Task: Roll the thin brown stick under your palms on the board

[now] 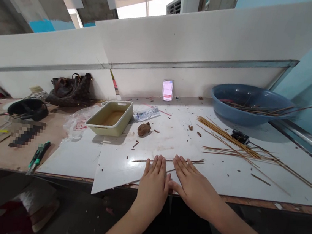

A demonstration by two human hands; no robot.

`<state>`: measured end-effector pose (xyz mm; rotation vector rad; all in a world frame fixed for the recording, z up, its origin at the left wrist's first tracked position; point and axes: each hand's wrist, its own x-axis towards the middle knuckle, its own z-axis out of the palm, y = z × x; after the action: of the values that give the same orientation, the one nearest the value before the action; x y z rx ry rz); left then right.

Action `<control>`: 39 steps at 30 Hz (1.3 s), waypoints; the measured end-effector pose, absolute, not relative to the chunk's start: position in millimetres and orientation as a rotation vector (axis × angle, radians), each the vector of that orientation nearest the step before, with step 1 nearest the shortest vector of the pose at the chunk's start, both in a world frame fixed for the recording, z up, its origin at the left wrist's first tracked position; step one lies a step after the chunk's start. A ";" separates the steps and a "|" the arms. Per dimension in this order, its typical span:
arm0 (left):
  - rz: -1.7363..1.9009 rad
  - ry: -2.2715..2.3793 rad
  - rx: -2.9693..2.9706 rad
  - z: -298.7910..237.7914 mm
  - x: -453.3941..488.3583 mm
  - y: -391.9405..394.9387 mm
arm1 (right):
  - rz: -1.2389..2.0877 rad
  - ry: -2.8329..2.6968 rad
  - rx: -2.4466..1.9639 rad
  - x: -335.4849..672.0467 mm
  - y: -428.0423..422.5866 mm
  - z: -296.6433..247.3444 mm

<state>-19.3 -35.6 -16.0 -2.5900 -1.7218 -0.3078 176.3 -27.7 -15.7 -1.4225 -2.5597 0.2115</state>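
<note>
My left hand (153,183) and my right hand (191,183) lie flat, palms down, side by side on a white board (115,161) at the front of the table. All fingers are stretched out. Under the fingertips lies a thin dark-coated stick (141,160), running left to right; its right end (196,161) shows past my right fingers. A brown lump of paste (143,129) sits further back on the board. A loose pile of bare thin sticks (235,144) lies to the right.
A cream rectangular tray (111,118) stands left of the lump. A blue basin (247,102) holding sticks is at the back right. A phone (167,89) leans on the white partition. A brown bag (70,88), black headphones (27,107) and green cutters (38,155) lie left.
</note>
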 end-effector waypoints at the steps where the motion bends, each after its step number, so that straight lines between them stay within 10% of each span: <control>1: -0.301 -1.733 -2.587 -14.8 -19.1 -31.0 | 0.210 -2.560 -1.421 176.1 -22.5 -15.0; 39: -0.250 -1.796 -2.580 0.6 -35.5 -23.3 | -0.011 -2.473 -1.517 178.1 -16.6 -28.8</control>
<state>-35.5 -23.3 0.6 -2.5805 -1.7962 -0.2497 178.1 -16.6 -28.8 -1.5170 -2.4729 -0.0111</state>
